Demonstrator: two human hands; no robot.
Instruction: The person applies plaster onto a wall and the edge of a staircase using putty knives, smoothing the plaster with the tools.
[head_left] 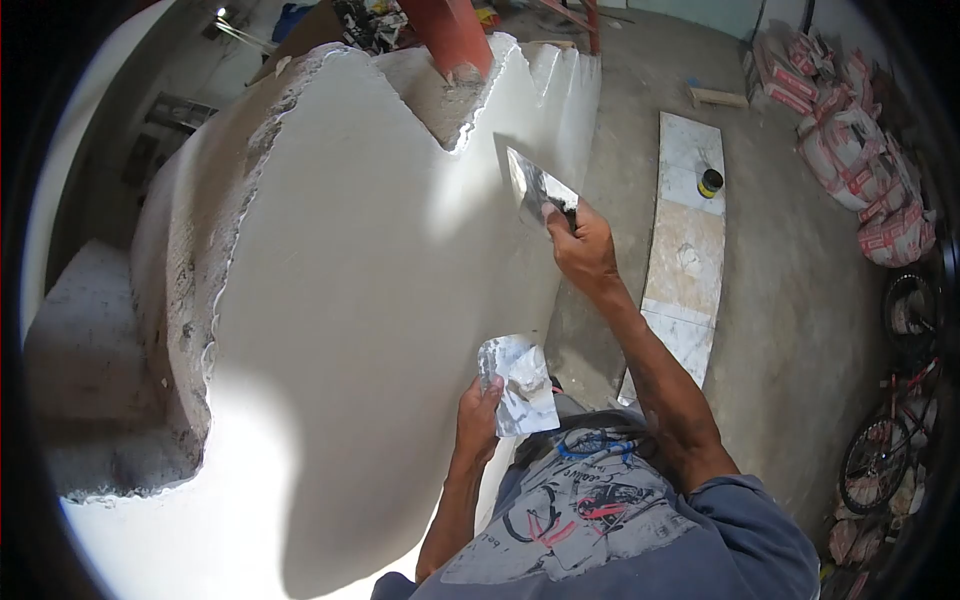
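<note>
My right hand (582, 245) grips the handle of a wide metal putty knife (535, 187), its blade pressed flat against the white plastered side wall (370, 300) of a staircase, just below the jagged step edge. My left hand (478, 422) holds a second, smaller metal scraper (520, 385) smeared with white putty, kept low near my chest and off the wall. The wall's surface is smooth and white, with a bright sunlit patch at lower left.
Rough concrete steps (90, 350) run along the wall's left side. A red post (450, 35) rises at the top. On the concrete floor lie tile slabs (685, 250) with a small dark can (710, 183), stacked sacks (860, 150) and bicycles (890, 440) at right.
</note>
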